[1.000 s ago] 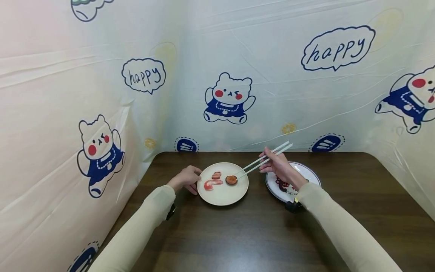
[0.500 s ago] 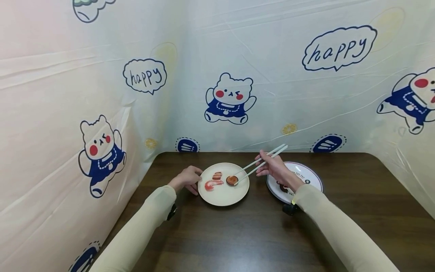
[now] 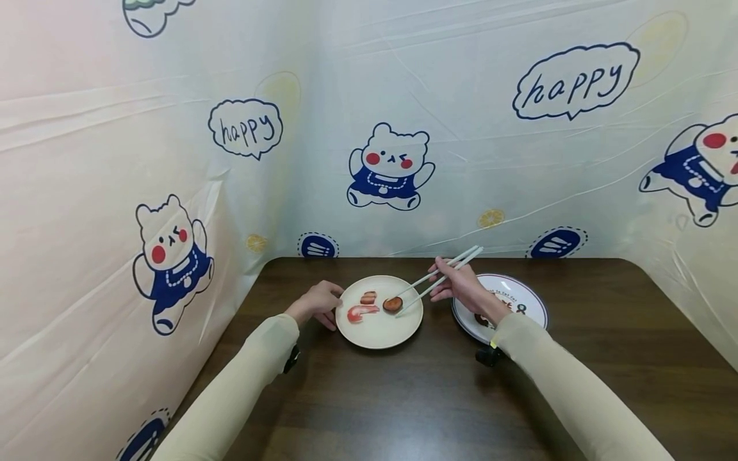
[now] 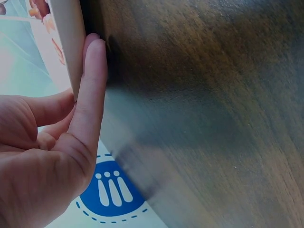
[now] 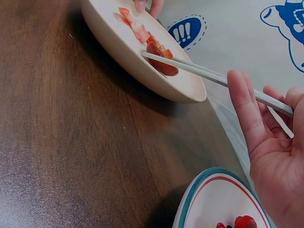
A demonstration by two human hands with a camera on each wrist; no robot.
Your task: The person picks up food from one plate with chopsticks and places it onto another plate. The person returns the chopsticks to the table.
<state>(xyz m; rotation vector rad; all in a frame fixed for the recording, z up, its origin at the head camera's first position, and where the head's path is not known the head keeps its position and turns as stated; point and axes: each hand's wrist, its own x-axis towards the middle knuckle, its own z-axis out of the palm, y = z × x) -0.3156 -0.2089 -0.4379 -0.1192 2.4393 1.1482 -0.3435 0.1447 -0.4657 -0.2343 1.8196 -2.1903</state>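
My left hand [image 3: 317, 302] grips the left edge of a cream plate [image 3: 377, 336], thumb at the rim and fingers along its outer side in the left wrist view. My right hand [image 3: 464, 286] holds a pair of pale chopsticks [image 3: 441, 280], which slant down to the left onto this plate. Between their parted tips lies a round brown-orange food piece [image 3: 393, 305] with a dark edge. Beside it on the plate are a pink shrimp [image 3: 359, 313] and a small red-and-white striped piece [image 3: 368, 298]. In the right wrist view, the chopsticks [image 5: 209, 74] overlap the round piece [image 5: 164, 66].
A white plate [image 3: 533, 299] with a coloured rim and printed pattern sits to the right, partly under my right forearm. Both plates stand on a dark wooden table [image 3: 398, 403]. A printed curtain [image 3: 461, 160] hangs behind the table and along its sides.
My right hand has shifted slightly left, and the chopsticks' upper ends have dropped. Their tips moved from the round piece's right edge to its two sides. The left hand stays at the plate.
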